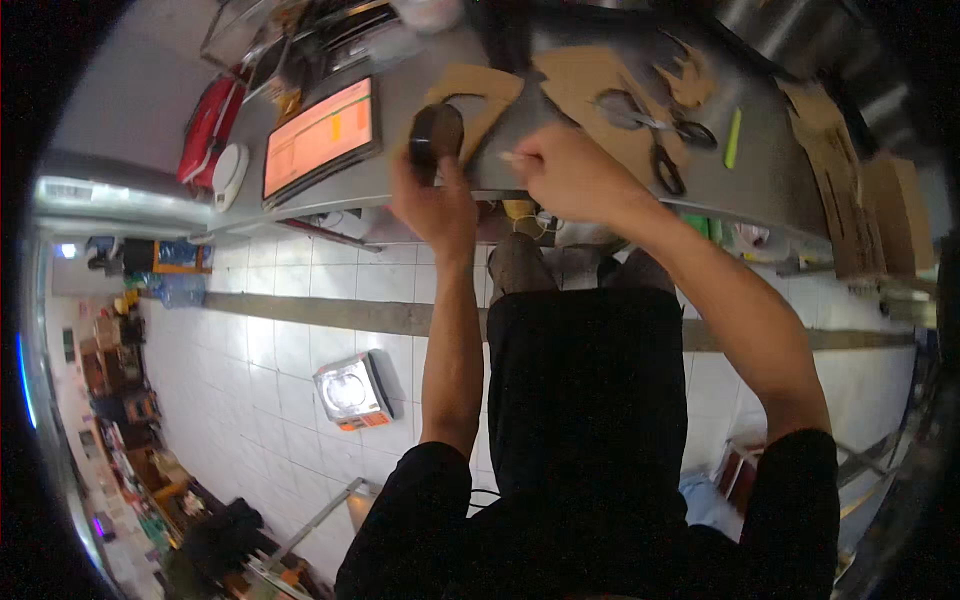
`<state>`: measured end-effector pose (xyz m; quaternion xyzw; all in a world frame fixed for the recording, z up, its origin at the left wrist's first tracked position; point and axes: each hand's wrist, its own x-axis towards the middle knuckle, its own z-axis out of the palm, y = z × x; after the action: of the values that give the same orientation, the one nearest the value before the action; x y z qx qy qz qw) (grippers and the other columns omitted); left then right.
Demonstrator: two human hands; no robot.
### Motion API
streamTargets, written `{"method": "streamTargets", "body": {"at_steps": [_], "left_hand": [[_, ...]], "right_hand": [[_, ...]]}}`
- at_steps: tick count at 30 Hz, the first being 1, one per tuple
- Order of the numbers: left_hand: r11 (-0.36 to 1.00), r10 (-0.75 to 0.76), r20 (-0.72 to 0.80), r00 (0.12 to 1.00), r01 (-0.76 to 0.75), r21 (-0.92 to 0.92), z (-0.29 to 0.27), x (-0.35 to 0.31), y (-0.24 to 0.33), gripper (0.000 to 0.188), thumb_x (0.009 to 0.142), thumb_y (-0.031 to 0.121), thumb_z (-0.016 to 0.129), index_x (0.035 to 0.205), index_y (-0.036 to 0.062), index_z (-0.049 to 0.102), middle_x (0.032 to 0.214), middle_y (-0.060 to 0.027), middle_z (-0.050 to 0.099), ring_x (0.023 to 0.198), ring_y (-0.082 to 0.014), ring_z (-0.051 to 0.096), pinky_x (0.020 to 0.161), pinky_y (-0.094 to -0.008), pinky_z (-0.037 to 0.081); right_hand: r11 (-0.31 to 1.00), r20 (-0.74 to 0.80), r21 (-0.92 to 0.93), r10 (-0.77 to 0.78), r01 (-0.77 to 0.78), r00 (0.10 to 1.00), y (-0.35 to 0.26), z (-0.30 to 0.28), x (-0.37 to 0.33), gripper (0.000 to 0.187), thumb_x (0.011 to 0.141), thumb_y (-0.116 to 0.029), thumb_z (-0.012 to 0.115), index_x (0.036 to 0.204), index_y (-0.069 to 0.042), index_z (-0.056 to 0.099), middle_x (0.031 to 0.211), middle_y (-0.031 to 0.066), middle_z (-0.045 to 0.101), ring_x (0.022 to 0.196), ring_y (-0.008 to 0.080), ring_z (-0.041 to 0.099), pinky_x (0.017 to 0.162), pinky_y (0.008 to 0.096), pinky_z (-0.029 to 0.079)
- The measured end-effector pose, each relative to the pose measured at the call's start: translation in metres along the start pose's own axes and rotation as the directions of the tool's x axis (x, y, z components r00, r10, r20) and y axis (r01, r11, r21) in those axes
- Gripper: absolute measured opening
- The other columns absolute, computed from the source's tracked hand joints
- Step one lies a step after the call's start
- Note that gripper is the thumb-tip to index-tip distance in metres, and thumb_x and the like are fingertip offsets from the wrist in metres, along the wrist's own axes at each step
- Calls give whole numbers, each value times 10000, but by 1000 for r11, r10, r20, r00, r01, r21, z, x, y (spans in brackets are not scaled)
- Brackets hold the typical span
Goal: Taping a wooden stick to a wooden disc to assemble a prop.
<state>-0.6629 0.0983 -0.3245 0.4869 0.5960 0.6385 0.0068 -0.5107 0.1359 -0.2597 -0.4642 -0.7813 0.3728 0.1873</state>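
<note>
My left hand [437, 205] is raised over the front edge of the metal table, its fingers closed round a dark roll of tape [437, 135] with a shiny black rim. To its right, my right hand [560, 168] is closed in a pinch, thumb and forefinger pointing toward the roll. Whatever lies in that pinch is too small and blurred to name. Beyond my hands lies a cut piece of brown cardboard [488, 85]. A larger cardboard sheet [575, 75] is on the right, with black-handled scissors [690, 133] resting across it.
A tablet [320, 140] with a lit screen stands left on the table, beside a white round device [230, 175] and a red case [212, 128]. A green pen-like tool [733, 138] lies at the right, near more cardboard [850, 190]. A box [352, 392] sits on the tiled floor.
</note>
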Motion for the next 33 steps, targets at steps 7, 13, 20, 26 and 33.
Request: {"method": "streamTargets", "body": {"at_steps": [7,13,20,26,33], "left_hand": [[494,-643,138,754,545,-678,-43,13,-7,163,928,69,584,1058,-29,579,1038,-101,630,938,-160,615,822,-279,508],[115,-731,343,589,602,-790,-59,2,-6,232,919,90,621,1127,7,561,1028,-55,639,904,-124,617,779,-260,501],[17,-734,529,426,790,-613,-48,-25,13,275,928,143,605,1172,31,551,1065,-66,642,939,-165,646,822,-329,544],[-18,-704,605,371,843,-538,-27,-49,15,319,909,119,629,1190,-2,538,1093,-101,631,982,-193,648,861,-330,556],[15,-661,600,450,807,-590,2,-63,20,291,915,93,620,1176,-12,548,1095,-102,633,984,-194,646,872,-361,555]], "right_hand": [[761,-44,-565,-413,318,910,-4,27,116,228,916,-230,567,932,-34,683,966,196,656,919,420,605,819,504,486],[717,161,-622,-277,315,947,14,77,194,229,875,-242,615,978,-56,699,1029,162,653,1067,359,562,916,444,461],[764,-72,-465,-535,446,842,17,26,128,259,866,-256,633,1026,-58,677,1037,152,639,979,349,614,865,437,495],[714,-191,-673,81,-191,978,51,-78,8,356,866,-289,638,1127,-47,641,1131,167,633,1072,360,595,910,433,482],[740,-262,-644,25,-194,965,97,-76,-11,475,806,-324,705,1139,4,621,1124,213,636,1082,366,600,943,446,465]]}}
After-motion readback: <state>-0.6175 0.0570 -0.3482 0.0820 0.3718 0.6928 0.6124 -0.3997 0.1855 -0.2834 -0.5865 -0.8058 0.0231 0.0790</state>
